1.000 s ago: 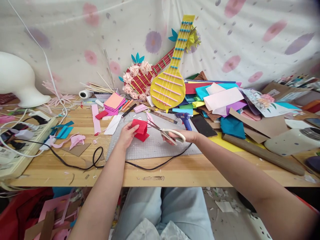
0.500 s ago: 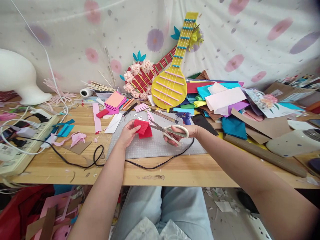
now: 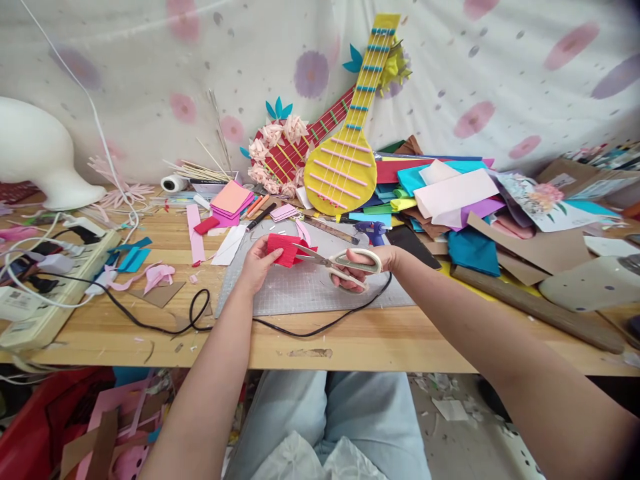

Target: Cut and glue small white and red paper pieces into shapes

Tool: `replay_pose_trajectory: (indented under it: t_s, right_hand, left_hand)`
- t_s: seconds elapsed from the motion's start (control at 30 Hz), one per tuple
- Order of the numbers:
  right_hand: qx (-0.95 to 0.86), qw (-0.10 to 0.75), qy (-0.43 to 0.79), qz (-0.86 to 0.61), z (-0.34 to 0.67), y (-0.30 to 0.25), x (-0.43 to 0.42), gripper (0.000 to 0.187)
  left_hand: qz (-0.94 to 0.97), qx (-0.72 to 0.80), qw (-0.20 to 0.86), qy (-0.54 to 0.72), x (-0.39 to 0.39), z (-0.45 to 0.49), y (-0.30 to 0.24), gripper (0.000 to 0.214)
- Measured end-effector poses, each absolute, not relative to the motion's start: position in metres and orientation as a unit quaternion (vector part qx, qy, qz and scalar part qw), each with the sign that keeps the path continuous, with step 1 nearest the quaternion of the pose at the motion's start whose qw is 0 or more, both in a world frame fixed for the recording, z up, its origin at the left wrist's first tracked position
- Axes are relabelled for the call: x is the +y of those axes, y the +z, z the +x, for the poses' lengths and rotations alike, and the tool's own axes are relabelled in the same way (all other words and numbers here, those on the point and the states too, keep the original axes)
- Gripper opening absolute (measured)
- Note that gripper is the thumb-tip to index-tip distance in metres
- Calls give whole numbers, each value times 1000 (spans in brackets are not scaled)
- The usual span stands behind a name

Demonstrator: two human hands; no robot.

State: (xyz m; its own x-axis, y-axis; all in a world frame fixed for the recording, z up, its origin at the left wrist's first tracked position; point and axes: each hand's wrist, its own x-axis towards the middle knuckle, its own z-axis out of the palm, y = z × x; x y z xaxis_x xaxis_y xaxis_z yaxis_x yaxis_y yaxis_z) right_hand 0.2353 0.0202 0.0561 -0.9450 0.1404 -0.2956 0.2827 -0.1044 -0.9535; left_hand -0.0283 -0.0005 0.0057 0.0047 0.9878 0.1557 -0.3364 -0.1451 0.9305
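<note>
Between the thumb and fingers of my left hand is a piece of red crepe paper, held above the grey cutting mat. My right hand has its fingers through the cream handles of a pair of scissors. The blades point left and are parted, with their tips at the right edge of the red paper. Behind my right hand lies a blue glue gun. A wooden ruler rests along the back of the mat.
A black cable loops across the table front. A power strip is at left. Yellow and red paper instruments lean at the back. Coloured sheets pile up at right, beside a brown stick.
The red paper has turned flatter toward the scissors, and its hanging lower flap no longer shows below. The scissor blades now meet the paper's right edge.
</note>
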Motion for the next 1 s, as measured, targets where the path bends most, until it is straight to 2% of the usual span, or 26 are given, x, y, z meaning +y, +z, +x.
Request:
replay_pose_trajectory:
  t_s: [0.3,0.47,0.73,1.0]
  right_hand:
    - [665,4,-715,216,231,50,23,71]
    - [660,-6,-730,181,223,46,25,68]
    - [639,-83,-751,146,217,42,20,55]
    - [614,-31,-779,124,212,38,22,54]
  left_hand:
    - [499,367,556,554,-4,-24,6,39]
    - [501,381,544,554,-3,-21,4,45]
    - [465,387,542,583,2,-23,2,54]
    - [472,401,545,566,-1,-22,0,58]
